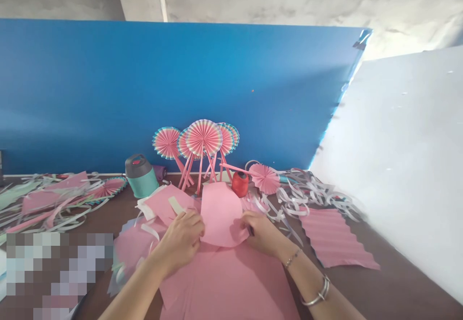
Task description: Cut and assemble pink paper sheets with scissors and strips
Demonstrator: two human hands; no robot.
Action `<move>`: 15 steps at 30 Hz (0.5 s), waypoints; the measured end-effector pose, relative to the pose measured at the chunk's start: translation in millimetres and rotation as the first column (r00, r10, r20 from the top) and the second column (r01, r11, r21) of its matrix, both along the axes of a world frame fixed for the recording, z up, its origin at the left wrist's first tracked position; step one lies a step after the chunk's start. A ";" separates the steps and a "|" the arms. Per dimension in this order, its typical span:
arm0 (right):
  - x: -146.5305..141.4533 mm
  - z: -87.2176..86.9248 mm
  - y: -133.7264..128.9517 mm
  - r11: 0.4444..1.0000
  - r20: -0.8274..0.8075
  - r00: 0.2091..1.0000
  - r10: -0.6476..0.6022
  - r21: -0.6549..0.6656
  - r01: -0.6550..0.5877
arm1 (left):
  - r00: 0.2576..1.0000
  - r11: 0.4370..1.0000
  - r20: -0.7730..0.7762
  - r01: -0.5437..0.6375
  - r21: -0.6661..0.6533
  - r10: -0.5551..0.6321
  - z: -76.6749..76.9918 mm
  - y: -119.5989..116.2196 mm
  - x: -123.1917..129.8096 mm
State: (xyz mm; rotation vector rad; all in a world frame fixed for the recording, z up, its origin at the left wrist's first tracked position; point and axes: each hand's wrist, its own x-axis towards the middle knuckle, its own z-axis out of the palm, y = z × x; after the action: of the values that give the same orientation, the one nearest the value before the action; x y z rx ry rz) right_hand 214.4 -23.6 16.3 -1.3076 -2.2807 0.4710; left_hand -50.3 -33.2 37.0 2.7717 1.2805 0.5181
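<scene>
A pink paper sheet (221,211) curves upward between my two hands. My left hand (186,233) is closed at the sheet's left edge, its fingers bent around that side. On the opposite edge, my right hand (258,231) pinches the paper between thumb and fingers. Flat on the table below lies a stack of larger pink sheets (231,281). Left of the raised sheet, a smaller pink sheet (164,203) with a pale strip on it rests by my left fingers. A spool of red thread (239,185) stands just behind my right hand.
Several pleated paper fans (203,137) stand against the blue partition (181,79). A teal flask (142,182) is at back left. Curled white strips (307,194), a pink rosette (265,178) and an accordion-folded pink sheet (334,235) lie right. Papers and strips (61,197) clutter the left.
</scene>
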 end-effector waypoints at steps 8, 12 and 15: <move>-6.1 5.6 -11.9 0.999 0.185 0.982 0.027 0.029 -0.033 | 0.969 0.987 -0.234 -0.114 -0.112 0.086 3.9 -11.5 12.0; -12.2 10.0 -14.1 0.999 0.258 0.966 0.026 0.023 -0.033 | 0.962 0.987 -0.257 -0.120 -0.109 0.088 4.7 -12.3 15.1; -12.5 15.3 -11.8 0.999 0.277 0.960 0.052 -0.026 -0.046 | 0.965 0.987 -0.249 -0.113 -0.114 0.082 5.1 -11.7 14.7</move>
State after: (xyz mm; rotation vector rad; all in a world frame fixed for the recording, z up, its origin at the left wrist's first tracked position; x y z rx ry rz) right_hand 201.9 -35.4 31.6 -1.4053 -2.5475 0.3442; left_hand -35.6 -44.9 42.1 2.7419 1.4465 0.0942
